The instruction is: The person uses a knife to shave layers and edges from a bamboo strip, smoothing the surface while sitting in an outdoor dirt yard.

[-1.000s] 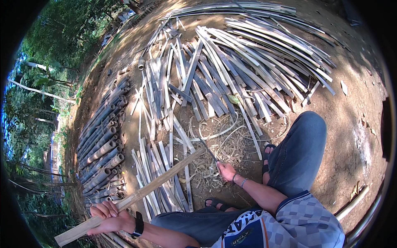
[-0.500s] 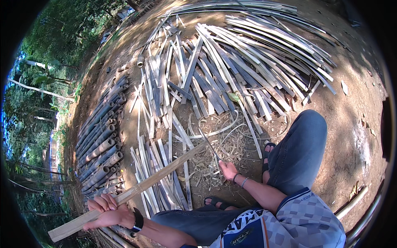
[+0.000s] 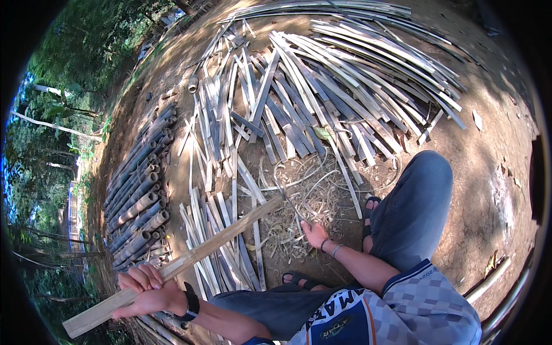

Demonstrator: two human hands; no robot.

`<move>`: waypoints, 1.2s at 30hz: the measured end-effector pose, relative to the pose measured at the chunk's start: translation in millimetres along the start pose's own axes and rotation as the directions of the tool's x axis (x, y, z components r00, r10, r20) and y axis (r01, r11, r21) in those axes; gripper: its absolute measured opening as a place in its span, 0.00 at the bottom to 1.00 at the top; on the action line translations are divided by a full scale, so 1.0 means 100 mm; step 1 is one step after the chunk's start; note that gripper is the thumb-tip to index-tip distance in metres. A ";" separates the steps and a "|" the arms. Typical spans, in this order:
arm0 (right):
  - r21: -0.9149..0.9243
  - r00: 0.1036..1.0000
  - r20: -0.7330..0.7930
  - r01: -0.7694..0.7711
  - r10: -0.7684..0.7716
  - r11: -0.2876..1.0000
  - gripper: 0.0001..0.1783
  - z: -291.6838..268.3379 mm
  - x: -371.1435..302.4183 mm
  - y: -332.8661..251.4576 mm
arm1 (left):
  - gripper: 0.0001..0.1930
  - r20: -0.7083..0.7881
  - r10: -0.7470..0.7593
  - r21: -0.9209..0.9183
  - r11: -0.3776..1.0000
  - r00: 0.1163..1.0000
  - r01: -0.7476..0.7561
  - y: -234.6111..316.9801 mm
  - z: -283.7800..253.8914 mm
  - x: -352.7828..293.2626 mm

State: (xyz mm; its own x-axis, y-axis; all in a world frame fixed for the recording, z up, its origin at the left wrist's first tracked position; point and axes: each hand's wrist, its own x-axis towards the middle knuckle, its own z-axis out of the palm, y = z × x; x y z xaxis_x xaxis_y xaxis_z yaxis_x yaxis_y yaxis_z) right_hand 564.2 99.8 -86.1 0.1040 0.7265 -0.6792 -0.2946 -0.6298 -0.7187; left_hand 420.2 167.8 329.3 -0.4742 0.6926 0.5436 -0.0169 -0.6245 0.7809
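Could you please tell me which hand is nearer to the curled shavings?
Right. The right hand appears at the right side of the curled shavings; the left hand is farther off, lower left.

Pretty big stack of round bamboo poles (image 3: 136,212) on the left, hollow ends showing. Past that it's all leafy trees (image 3: 86,52), with one skinny pale trunk (image 3: 57,126) slanting across. There's also a pale pole (image 3: 489,280) lying on the dirt (image 3: 468,178) at lower right.
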 end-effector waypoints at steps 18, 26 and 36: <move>0.051 0.988 0.103 0.111 -0.116 0.992 0.29 0.10 -0.34 -0.37 | 0.35 0.010 0.060 -0.039 0.997 0.998 -0.060 0.19 -0.29 0.05; -0.232 0.812 -0.091 0.545 -0.576 0.806 0.28 0.15 -0.19 -0.20 | 0.35 0.051 0.031 -0.098 0.995 0.998 -0.026 0.18 -0.15 0.00; 0.265 0.947 0.099 0.270 -0.305 0.926 0.30 0.06 -0.48 -0.81 | 0.36 0.134 0.057 -0.078 0.996 0.989 -0.047 0.17 -0.09 -0.05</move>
State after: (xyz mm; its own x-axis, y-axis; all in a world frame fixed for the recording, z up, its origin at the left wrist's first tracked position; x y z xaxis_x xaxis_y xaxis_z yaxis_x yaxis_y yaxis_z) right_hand 577.6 117.6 5.5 0.0942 0.9074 -0.4096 -0.4965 -0.3138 -0.8093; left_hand 414.9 150.5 337.0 -0.3522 0.6978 0.6237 -0.0636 -0.6827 0.7279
